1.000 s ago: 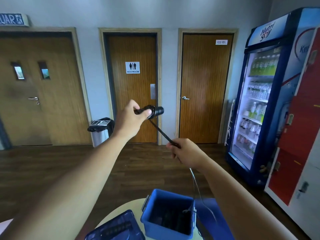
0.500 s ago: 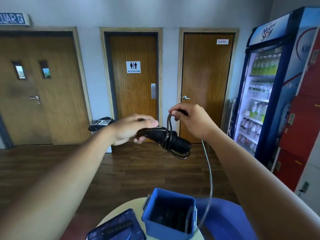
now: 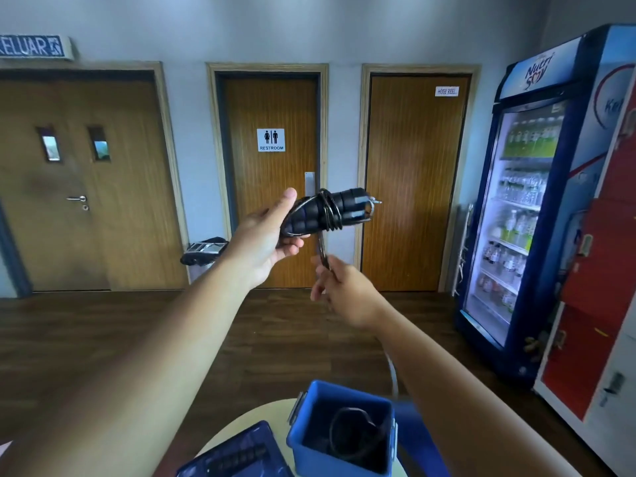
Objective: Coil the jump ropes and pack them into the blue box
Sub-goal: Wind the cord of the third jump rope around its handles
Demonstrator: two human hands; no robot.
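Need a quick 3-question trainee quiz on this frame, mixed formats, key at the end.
1. True or false: the blue box on the round table is empty.
2. Which hand grips the black jump-rope handles? A) left B) right C) neither
3. Fill in: the right hand pinches the ____ just below the handles.

Key:
1. False; a dark coiled rope already lies inside.
2. A, the left hand.
3. cord, already wound a few turns round the handles.
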